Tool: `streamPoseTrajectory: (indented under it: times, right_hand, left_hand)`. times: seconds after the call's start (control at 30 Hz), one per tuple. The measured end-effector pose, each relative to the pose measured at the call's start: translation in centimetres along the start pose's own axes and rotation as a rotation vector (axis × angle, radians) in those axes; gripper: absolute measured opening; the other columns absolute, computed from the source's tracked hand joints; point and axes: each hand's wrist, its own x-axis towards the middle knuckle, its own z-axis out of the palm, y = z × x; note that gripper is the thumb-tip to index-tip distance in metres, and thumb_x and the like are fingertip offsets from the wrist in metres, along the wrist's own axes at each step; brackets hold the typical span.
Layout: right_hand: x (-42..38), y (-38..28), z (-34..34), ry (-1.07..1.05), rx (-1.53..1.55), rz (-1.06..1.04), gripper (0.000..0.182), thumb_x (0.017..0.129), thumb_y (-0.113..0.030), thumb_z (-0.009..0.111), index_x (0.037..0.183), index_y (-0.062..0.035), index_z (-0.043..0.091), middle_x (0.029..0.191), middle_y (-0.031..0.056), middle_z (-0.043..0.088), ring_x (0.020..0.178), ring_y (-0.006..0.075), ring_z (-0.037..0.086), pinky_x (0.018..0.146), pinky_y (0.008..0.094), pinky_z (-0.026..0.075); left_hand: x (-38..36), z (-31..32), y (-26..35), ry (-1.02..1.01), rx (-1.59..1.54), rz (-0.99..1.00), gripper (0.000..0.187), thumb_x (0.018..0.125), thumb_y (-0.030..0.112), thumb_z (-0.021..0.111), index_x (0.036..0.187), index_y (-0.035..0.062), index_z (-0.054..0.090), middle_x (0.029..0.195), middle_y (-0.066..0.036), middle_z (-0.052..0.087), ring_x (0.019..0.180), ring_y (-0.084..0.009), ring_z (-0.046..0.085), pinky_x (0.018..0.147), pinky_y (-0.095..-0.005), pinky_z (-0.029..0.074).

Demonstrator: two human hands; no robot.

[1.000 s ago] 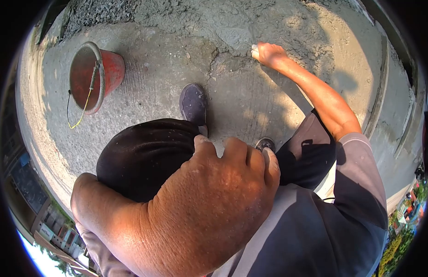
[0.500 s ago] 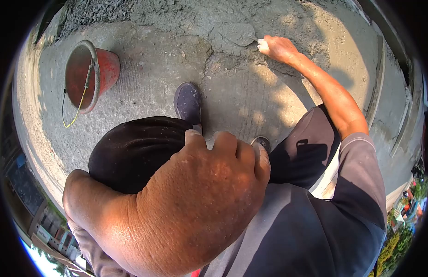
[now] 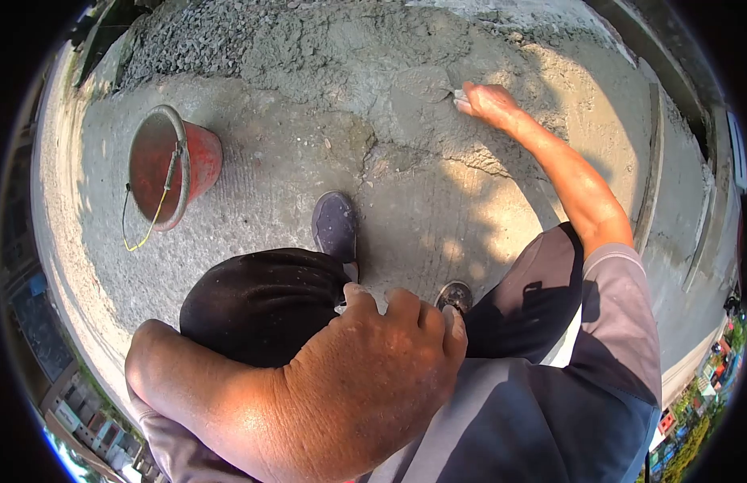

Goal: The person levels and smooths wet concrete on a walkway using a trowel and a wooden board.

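Note:
My right hand (image 3: 490, 105) is closed around the handle of a trowel, at arm's length in front of me. The trowel's blade (image 3: 424, 83), coated in grey mortar, lies flat on the wet concrete (image 3: 341, 60). Close to the camera, my left hand (image 3: 381, 370) hangs loosely with its back toward me, the left forearm across my bent knee (image 3: 253, 294). Its fingers are bent with small gaps between them, and their tips are mostly hidden. No object shows in that hand.
A red bucket (image 3: 203, 161) with a wire handle stands on the rough slab (image 3: 269, 177) to my left. Dark gravel (image 3: 184, 44) is heaped at the far left. A cracked edge (image 3: 369, 149) separates slab and fresh concrete. A raised kerb (image 3: 654, 161) runs along the right.
The view has tilted, so the ground and bucket appear lower. Relative to the slab's cracked edge, my right hand and the trowel have moved slightly farther forward. My left hand still hangs by my knee.

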Motion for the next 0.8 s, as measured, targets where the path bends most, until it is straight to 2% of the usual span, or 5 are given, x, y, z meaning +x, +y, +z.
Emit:
streamPoseTrajectory:
  times: [0.13,0.43,0.53,0.67,0.8]
  right_hand:
    - [-0.9,-3.3,0.0,-0.011,0.023,-0.026,0.041,0.095,-0.04,0.065,0.103,0.0001,0.06,0.083,0.024,0.071,0.08,0.0439,0.071,0.07,0.0539,0.056]
    - [5.9,-1.6,-3.4,-0.023,0.129,0.465,0.039,0.094,-0.039,0.067,0.106,-0.0025,0.073,0.106,0.0201,0.075,0.103,0.0393,0.072,0.089,0.0487,0.056]
    - [6.0,0.3,-4.9,0.001,0.138,0.524,0.04,0.094,-0.039,0.065,0.106,-0.0023,0.076,0.108,0.0187,0.075,0.106,0.0378,0.071,0.093,0.0469,0.055]
    - [5.3,5.1,-6.0,-0.063,0.176,0.612,0.04,0.095,-0.038,0.063,0.104,-0.0017,0.076,0.107,0.0188,0.075,0.109,0.0363,0.07,0.095,0.0469,0.054]
    - [-2.3,3.5,-5.3,0.027,-0.013,0.426,0.039,0.095,-0.04,0.064,0.102,-0.0025,0.067,0.095,0.0198,0.075,0.092,0.039,0.073,0.079,0.0496,0.057]
  left_hand:
    - [0.0,-0.3,-0.3,-0.003,-0.023,0.019,0.043,0.091,0.026,0.066,0.125,-0.0014,0.068,0.086,-0.01,0.067,0.082,-0.0224,0.068,0.071,-0.0344,0.059]
    - [1.1,-0.9,-1.9,0.008,-0.072,0.087,0.054,0.094,0.036,0.07,0.129,-0.0042,0.064,0.089,-0.01,0.065,0.085,-0.0235,0.066,0.076,-0.0347,0.058]
    - [0.0,-1.5,-1.5,-0.053,-0.15,-0.017,0.051,0.097,0.027,0.06,0.136,-0.0058,0.056,0.109,-0.014,0.065,0.109,-0.0294,0.06,0.093,-0.0432,0.052]
    - [0.0,-1.9,-1.9,-0.192,-0.164,-0.023,0.053,0.1,0.03,0.058,0.138,-0.0059,0.053,0.111,-0.015,0.063,0.11,-0.0304,0.058,0.092,-0.0433,0.051]
    - [-0.6,-1.3,-2.5,-0.165,-0.127,0.003,0.051,0.098,0.029,0.06,0.136,-0.0048,0.054,0.109,-0.015,0.062,0.106,-0.0287,0.058,0.087,-0.0406,0.051]
